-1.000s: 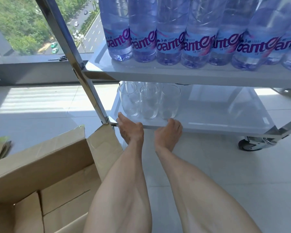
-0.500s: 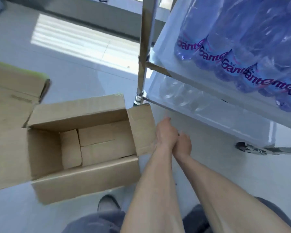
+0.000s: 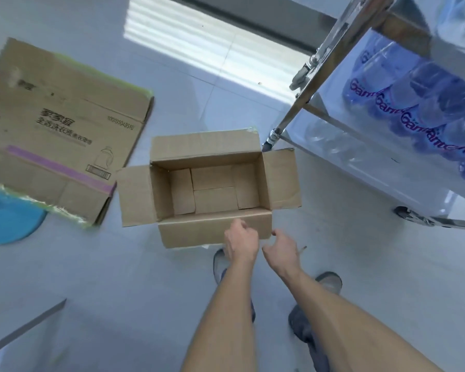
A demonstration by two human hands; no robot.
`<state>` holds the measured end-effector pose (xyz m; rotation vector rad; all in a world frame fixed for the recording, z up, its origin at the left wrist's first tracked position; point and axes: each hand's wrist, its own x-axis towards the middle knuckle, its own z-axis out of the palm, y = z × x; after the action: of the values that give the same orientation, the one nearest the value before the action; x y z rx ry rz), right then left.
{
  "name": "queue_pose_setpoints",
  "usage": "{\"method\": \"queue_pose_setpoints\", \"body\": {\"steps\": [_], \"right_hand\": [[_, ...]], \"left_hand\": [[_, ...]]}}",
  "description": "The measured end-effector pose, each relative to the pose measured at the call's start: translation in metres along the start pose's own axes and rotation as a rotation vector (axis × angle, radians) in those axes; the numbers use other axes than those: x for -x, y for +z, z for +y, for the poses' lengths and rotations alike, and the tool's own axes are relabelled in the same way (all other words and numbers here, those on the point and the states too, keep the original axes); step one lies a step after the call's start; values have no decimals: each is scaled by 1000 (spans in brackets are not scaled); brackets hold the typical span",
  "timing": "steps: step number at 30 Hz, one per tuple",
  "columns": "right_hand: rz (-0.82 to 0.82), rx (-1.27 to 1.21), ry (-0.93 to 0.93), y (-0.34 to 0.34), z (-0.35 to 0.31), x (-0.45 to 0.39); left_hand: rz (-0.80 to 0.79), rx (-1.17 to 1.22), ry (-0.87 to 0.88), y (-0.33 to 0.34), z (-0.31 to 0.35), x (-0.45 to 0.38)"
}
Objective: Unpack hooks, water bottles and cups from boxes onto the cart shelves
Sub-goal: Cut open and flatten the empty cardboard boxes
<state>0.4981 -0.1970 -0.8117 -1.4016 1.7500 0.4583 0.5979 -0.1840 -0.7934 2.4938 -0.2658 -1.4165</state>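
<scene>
An open cardboard box stands on the floor in front of me, with only cardboard pieces visible inside. My left hand hovers over its near flap, fingers loosely curled and holding nothing. Beside it, my right hand is also relaxed and holds nothing. At the right stands the metal cart. Several blue water bottles with purple labels stand on its middle shelf. Clear cups show blurred on the lower shelf.
A larger flattened cardboard box with printed text lies on the floor at the left. A blue object pokes out beneath it. A cart wheel sits at the right. My shoes are below the hands.
Both hands have drawn back from the cart's lower shelf edge to the near side of the open box. The view has swung from the shelves down to the floor.
</scene>
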Motion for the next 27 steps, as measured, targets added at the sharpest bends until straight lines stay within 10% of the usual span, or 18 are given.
{"method": "queue_pose_setpoints", "body": {"steps": [5,27], "right_hand": [[52,46,-6,-1,-19,30],[13,70,20,-14,-42,-23]], "left_hand": [[-155,-335,-56,-35,-48,13],[-130,-484,69,-28,-9,-42]]}}
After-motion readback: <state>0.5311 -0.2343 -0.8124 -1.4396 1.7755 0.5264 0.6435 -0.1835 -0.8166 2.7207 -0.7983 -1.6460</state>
